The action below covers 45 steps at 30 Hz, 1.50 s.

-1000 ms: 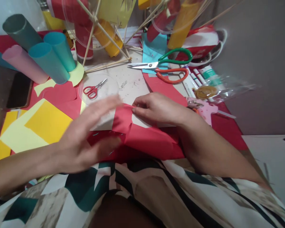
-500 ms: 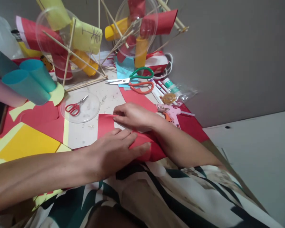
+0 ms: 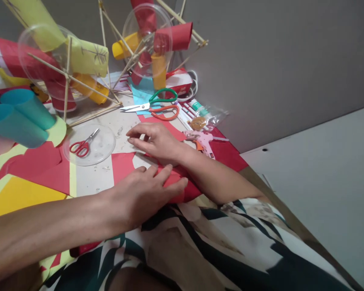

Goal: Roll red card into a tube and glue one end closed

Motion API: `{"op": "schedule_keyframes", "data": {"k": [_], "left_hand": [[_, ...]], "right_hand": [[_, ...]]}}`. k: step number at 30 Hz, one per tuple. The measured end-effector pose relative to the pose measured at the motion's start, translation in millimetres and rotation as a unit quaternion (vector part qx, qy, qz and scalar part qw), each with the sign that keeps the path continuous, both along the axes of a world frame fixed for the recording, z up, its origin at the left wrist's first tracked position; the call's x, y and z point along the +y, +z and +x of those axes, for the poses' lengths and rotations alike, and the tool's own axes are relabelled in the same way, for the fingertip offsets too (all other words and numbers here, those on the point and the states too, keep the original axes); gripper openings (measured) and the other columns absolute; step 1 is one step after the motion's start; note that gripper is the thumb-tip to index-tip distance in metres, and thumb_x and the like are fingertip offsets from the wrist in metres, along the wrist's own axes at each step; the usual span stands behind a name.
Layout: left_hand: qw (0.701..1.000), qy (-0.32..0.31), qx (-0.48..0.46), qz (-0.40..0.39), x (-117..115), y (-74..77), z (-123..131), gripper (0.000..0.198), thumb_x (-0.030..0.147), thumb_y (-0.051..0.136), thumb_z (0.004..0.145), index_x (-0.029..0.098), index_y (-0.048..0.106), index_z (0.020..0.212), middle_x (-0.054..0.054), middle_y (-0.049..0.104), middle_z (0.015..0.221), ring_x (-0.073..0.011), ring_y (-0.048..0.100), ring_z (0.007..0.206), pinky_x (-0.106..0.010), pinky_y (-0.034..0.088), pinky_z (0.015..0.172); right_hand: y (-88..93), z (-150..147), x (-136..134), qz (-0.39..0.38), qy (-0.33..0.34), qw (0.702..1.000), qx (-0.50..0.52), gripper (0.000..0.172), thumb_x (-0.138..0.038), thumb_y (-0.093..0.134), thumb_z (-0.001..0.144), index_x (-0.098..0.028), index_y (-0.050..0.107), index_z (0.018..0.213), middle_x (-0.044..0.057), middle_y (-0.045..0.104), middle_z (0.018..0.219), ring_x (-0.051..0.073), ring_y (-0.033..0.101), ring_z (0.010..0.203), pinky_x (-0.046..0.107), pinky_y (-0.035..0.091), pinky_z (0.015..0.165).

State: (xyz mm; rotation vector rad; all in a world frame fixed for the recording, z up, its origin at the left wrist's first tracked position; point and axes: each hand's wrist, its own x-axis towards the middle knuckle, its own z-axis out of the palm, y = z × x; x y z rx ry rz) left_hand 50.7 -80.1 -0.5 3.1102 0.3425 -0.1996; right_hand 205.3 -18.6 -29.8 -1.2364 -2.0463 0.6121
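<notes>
My left hand (image 3: pixel 145 192) lies flat on a folded red paper sheet (image 3: pixel 123 166) at the table's near edge, fingers stretched out and pressing it down. Just beyond it my right hand (image 3: pixel 153 139) hovers over the far edge of the same sheet, fingers spread and loosely curved, holding nothing. Part of the red paper is hidden under both hands and my right forearm.
Small red scissors (image 3: pixel 81 146) lie on a clear plastic lid (image 3: pixel 104 141). Larger green and orange scissors (image 3: pixel 157 106) lie further back. Paper-roll and stick wheels (image 3: pixel 63 64) stand behind; blue paper tubes (image 3: pixel 21 115) left, yellow paper (image 3: pixel 21 196), pink glue gun (image 3: pixel 204 139) right, grey wall.
My left hand came down from a blurred sweep onto the red paper and now presses it. My right hand let go of the paper's edge and lifted, fingers spreading. The view swung right.
</notes>
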Motion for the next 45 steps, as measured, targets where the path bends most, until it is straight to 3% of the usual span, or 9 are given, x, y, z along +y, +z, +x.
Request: {"op": "schedule_keyframes", "data": {"k": [3, 7, 11, 15, 18, 22, 31, 40, 45], "left_hand": [[1.000, -0.003, -0.009, -0.010, 4, -6.6, 2, 0.070, 0.015, 0.053, 0.085, 0.020, 0.031, 0.152, -0.015, 0.063, 0.126, -0.0307, 0.069, 0.092, -0.042, 0.056, 0.073], [1.000, 0.003, 0.001, -0.023, 8, -6.5, -5, 0.071, 0.015, 0.049, 0.089, 0.021, 0.026, 0.156, -0.011, 0.067, 0.109, -0.0284, 0.069, 0.079, -0.040, 0.054, 0.068], [0.995, 0.039, -0.025, -0.084, 11, -1.3, -22, 0.068, 0.019, 0.045, 0.095, 0.028, 0.020, 0.158, -0.012, 0.067, 0.120, -0.0279, 0.071, 0.085, -0.036, 0.053, 0.068], [0.980, 0.079, -0.081, -0.164, 15, -3.6, -41, 0.070, 0.031, 0.047, 0.097, 0.033, 0.016, 0.160, -0.011, 0.062, 0.138, -0.0310, 0.071, 0.106, -0.039, 0.056, 0.080], [0.966, 0.119, -0.105, -0.204, 17, -5.9, -51, 0.073, 0.038, 0.051, 0.097, 0.034, 0.015, 0.161, -0.010, 0.058, 0.146, -0.0331, 0.066, 0.120, -0.041, 0.057, 0.090], [0.938, 0.178, -0.151, -0.255, 18, -7.9, -57, 0.079, 0.046, 0.056, 0.094, 0.032, 0.017, 0.161, -0.008, 0.049, 0.156, -0.0330, 0.059, 0.132, -0.043, 0.052, 0.105], [0.839, 0.286, -0.263, -0.380, 28, -19.6, -61, 0.085, 0.059, 0.063, 0.084, 0.027, 0.032, 0.157, -0.010, 0.049, 0.155, -0.0352, 0.057, 0.133, -0.050, 0.043, 0.116], [0.806, 0.319, -0.270, -0.418, 37, -34.3, -62, 0.083, 0.058, 0.064, 0.083, 0.025, 0.036, 0.154, -0.013, 0.060, 0.142, -0.0344, 0.067, 0.112, -0.057, 0.047, 0.109], [0.803, 0.328, -0.273, -0.416, 39, -34.6, -61, 0.082, 0.059, 0.062, 0.084, 0.020, 0.039, 0.153, -0.017, 0.058, 0.143, -0.0358, 0.064, 0.116, -0.058, 0.043, 0.112]], "right_hand": [[6.9, 3, 0, 0.084, -0.001, 0.988, 0.130, 0.015, -0.027, 0.061, 0.092, -0.016, 0.072, 0.089, 0.001, 0.074, 0.085, 0.011, 0.064, 0.078, 0.024, 0.048, 0.068], [40.9, 30, -25, 0.107, -0.074, 0.972, 0.197, 0.020, -0.034, 0.063, 0.092, -0.018, 0.069, 0.082, -0.001, 0.070, 0.076, 0.010, 0.061, 0.067, 0.024, 0.048, 0.063], [53.1, 86, -64, 0.066, -0.257, 0.964, 0.028, 0.031, -0.044, 0.069, 0.086, -0.020, 0.063, 0.068, -0.002, 0.059, 0.061, 0.010, 0.049, 0.057, 0.027, 0.037, 0.056], [16.8, 125, -91, -0.114, -0.435, 0.886, -0.113, 0.031, -0.046, 0.076, 0.072, -0.020, 0.060, 0.065, 0.001, 0.059, 0.062, 0.013, 0.044, 0.059, 0.029, 0.030, 0.058], [-11.5, 131, -96, -0.162, -0.436, 0.882, -0.076, 0.032, -0.045, 0.078, 0.067, -0.021, 0.057, 0.063, 0.000, 0.058, 0.058, 0.014, 0.045, 0.058, 0.029, 0.031, 0.058], [-22.9, 134, -100, -0.197, -0.425, 0.883, 0.029, 0.030, -0.044, 0.079, 0.062, -0.019, 0.063, 0.068, -0.002, 0.059, 0.060, 0.012, 0.046, 0.057, 0.027, 0.034, 0.055], [-15.7, 148, -113, -0.184, -0.367, 0.842, 0.350, 0.049, -0.064, 0.075, 0.061, -0.022, 0.057, 0.079, -0.003, 0.056, 0.060, 0.008, 0.048, 0.049, 0.020, 0.038, 0.040], [-1.9, 116, -105, -0.217, -0.242, 0.804, 0.497, 0.035, -0.047, 0.079, 0.076, -0.024, 0.062, 0.098, -0.002, 0.073, 0.086, 0.005, 0.058, 0.056, 0.011, 0.045, 0.039], [5.7, 96, -102, -0.189, -0.223, 0.809, 0.510, 0.031, -0.030, 0.077, 0.074, -0.025, 0.067, 0.103, 0.003, 0.074, 0.118, 0.013, 0.070, 0.084, 0.023, 0.063, 0.062]]}}
